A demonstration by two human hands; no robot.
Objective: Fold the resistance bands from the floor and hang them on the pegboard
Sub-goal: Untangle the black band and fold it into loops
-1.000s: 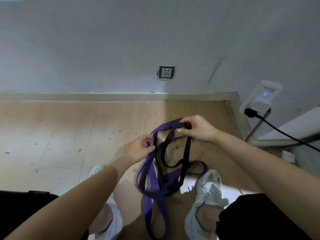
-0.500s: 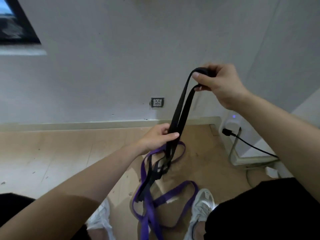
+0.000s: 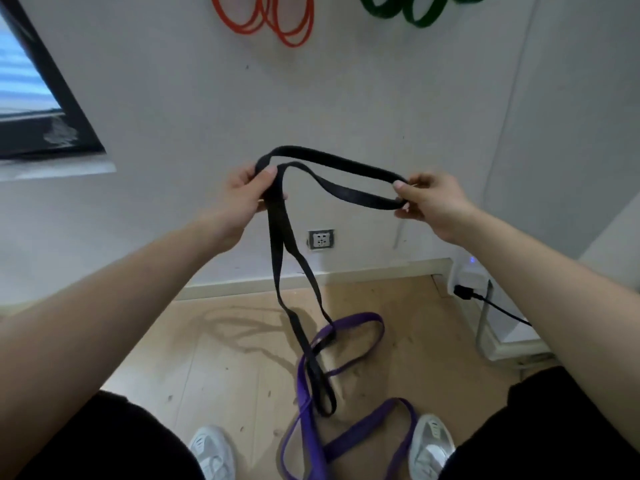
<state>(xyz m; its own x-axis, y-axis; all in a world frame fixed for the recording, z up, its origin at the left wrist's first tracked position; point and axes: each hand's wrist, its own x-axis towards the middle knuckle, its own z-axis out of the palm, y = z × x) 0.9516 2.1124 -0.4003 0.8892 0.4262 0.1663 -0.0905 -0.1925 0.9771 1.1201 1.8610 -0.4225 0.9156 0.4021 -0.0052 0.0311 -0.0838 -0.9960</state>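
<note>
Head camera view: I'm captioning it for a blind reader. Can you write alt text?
Two hands hold a black band up before a white wall: the left hand grips both strands, the right hand pinches the looped end. The rest hangs over a purple band on the wooden floor; orange bands and green bands hang above.

We hold both bare forearms out ahead of us, coming in from the lower corners and drawing closer toward the middle, with the wrists at about the same height. Our left hand (image 3: 246,195) is curled, its thumb on top, pinching the band (image 3: 341,163) against the fingers. Our right hand (image 3: 431,202), well apart from the left, is curled too, with thumb above and fingers below nipping the band's far bend. The two thumbs point toward each other.
</note>
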